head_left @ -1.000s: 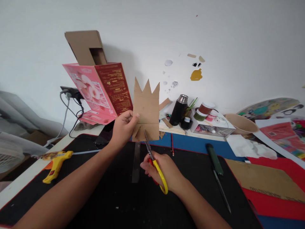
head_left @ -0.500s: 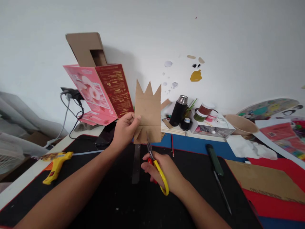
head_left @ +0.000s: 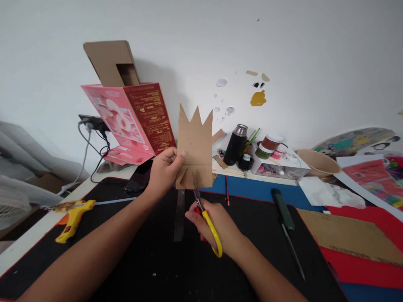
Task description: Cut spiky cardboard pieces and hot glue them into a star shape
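Note:
A brown cardboard piece [head_left: 197, 144] with three pointed tips along its top is held upright near the middle. My left hand [head_left: 163, 170] pinches its left edge, thumb in front. My right hand [head_left: 214, 222] is closed around the handles of the scissors [head_left: 208, 222], one yellow and one red. Their blades point up at the cardboard's lower edge, one in front of it; how far the other reaches behind is hidden. Cuts and a bent flap show at the cardboard's lower left.
A yellow glue gun [head_left: 74, 220] lies left on the black mat [head_left: 138, 268]. Behind stand a pink and red box [head_left: 147, 117] and a black flask [head_left: 235, 144]. A green cutter [head_left: 283, 209] and flat cardboard [head_left: 349, 235] lie right.
The whole view has shifted very slightly. Both hands, the cardboard and the scissors keep nearly the same places relative to each other.

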The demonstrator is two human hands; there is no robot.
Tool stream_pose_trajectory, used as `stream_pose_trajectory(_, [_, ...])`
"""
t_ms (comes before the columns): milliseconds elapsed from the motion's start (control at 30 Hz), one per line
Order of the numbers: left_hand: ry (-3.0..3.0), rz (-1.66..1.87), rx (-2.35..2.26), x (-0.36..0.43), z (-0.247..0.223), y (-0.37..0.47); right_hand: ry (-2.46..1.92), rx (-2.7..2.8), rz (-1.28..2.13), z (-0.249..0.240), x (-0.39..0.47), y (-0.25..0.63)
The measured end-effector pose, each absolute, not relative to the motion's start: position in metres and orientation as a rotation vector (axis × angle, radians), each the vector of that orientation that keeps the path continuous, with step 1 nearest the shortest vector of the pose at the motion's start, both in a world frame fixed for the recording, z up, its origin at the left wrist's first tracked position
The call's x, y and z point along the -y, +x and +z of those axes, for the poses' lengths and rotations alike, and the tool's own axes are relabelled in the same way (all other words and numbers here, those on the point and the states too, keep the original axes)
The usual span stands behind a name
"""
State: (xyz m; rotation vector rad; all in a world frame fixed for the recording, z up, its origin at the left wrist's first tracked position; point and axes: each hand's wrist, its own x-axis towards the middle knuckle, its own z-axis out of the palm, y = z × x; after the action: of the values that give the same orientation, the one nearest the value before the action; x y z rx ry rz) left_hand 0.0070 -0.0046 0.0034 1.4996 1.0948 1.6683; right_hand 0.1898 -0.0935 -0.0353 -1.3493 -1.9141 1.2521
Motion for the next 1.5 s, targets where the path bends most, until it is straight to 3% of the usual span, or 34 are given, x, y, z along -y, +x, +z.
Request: stream_pose_trajectory(1500, [1.433, 1.654, -1.084, 0.0013, -0.0061, 0.0072, -1.446, 2.059, 0.857, -0.0417, 0.0931, 0.1865])
